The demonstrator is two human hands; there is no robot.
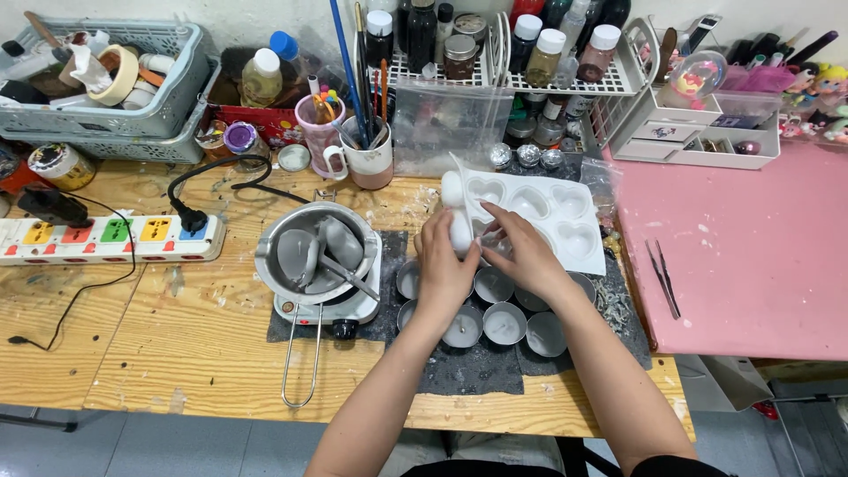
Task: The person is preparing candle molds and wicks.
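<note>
Tins (505, 323) nearest, round, grey wax inside, on dark mat (459, 371). Above them left hand (444, 265) and right hand (521, 252), fingers gripping mould (548, 216) at near-left corner. Mould likely soft, light, floppy; best held by edges. White, heart cavities, resting tilted on table behind tins. Pot (318, 252) left.

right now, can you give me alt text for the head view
Two bare hands, left hand and right hand, grip a white heart-cavity mould over small round tins on a wooden table. A metal melting pot sits to the left.
</note>
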